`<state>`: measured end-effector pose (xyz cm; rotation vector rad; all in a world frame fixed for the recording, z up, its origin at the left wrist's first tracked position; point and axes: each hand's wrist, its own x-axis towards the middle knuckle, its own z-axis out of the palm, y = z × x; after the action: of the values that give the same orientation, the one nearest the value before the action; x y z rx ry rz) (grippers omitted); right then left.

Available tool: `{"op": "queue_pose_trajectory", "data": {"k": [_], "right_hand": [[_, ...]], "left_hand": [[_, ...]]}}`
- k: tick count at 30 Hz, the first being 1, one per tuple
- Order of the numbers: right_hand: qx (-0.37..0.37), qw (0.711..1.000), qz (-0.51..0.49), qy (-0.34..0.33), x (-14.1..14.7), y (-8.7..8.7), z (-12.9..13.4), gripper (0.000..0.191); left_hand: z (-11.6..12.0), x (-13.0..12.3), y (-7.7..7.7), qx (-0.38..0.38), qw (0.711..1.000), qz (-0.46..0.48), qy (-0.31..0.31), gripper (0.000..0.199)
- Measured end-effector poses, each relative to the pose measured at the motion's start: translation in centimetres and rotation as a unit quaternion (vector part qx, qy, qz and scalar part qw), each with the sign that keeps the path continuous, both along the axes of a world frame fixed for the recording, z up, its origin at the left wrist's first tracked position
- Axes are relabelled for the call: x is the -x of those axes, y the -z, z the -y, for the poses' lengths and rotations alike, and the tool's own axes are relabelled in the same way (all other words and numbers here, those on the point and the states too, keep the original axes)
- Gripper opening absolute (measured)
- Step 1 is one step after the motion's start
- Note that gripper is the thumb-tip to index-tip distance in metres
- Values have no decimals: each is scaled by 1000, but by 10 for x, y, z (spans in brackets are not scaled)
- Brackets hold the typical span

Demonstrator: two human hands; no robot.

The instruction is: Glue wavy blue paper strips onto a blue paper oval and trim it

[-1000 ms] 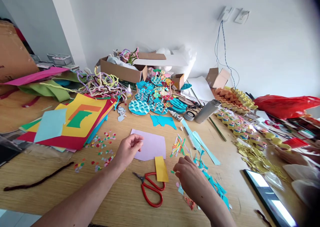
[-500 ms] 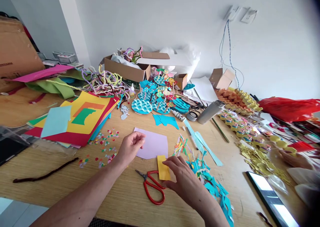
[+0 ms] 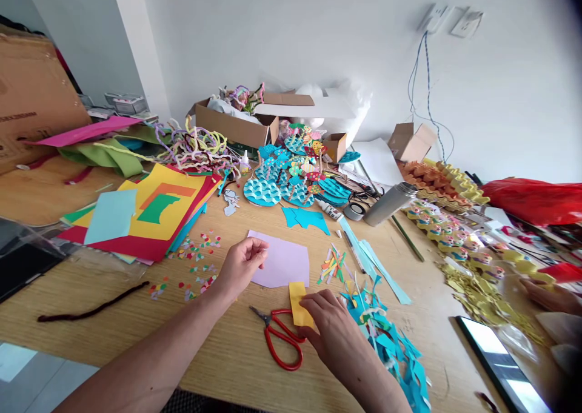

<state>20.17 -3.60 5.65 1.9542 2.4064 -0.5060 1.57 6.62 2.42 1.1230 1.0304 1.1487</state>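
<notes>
My left hand (image 3: 244,265) is closed, its thumb and fingertips pressed together above the left part of a lilac sheet (image 3: 286,264); whatever is in the pinch is too small to make out. My right hand (image 3: 328,322) has its fingers apart at the right edge of a small yellow paper strip (image 3: 297,304), which lies just below the lilac sheet. Red-handled scissors (image 3: 282,339) rest between the two hands, blades pointing up-left, partly under the strip.
Colored sheets (image 3: 118,243) and confetti lie left; a brown pipe cleaner (image 3: 93,312) is nearer. Blue scraps (image 3: 398,346) and a phone (image 3: 500,364) are right. Blue wavy crafts (image 3: 262,191) and a grey bottle (image 3: 390,204) stand behind. Another person's hand (image 3: 552,295) is far right.
The whole view has shifted slightly, so things appear a little further right. My right fingers have come down closer to the yellow strip; my left hand keeps its pinch.
</notes>
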Motion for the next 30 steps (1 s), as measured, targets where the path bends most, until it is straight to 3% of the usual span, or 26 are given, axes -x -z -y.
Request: {"op": "queue_pose_trajectory", "data": {"k": [2, 7, 12, 15, 19, 21, 23, 26, 30], "right_hand": [[-10, 1000, 9, -8, 1, 2, 0, 8], [-72, 997, -18, -16, -4, 4, -1, 25], [-222, 955, -172, 100, -10, -3, -5, 24], [-158, 912, -334, 178, -8, -6, -15, 26], [-40, 820, -525, 224, 0, 1, -38, 33], [-8, 781, -579, 233, 4, 6, -48, 35], [20, 762, -606, 225, 7, 10, -54, 35], [36, 766, -609, 202, 7, 13, -62, 37], [43, 815, -555, 160, 7, 12, -72, 38]], "left_hand": [[0, 0, 0, 1, 1000, 0, -1, 18], [0, 1, 0, 2, 1000, -1, 5, 20], [2, 0, -4, -6, 999, -2, 35, 29], [6, 1, -8, -8, 997, 5, 83, 38], [8, 2, -9, 30, 985, 53, 159, 37], [8, 2, -7, 47, 983, 64, 165, 32], [6, 2, -4, 50, 987, 57, 139, 29], [3, 1, 0, 40, 993, 38, 103, 25], [0, 0, 3, 34, 995, 29, 93, 21]]}}
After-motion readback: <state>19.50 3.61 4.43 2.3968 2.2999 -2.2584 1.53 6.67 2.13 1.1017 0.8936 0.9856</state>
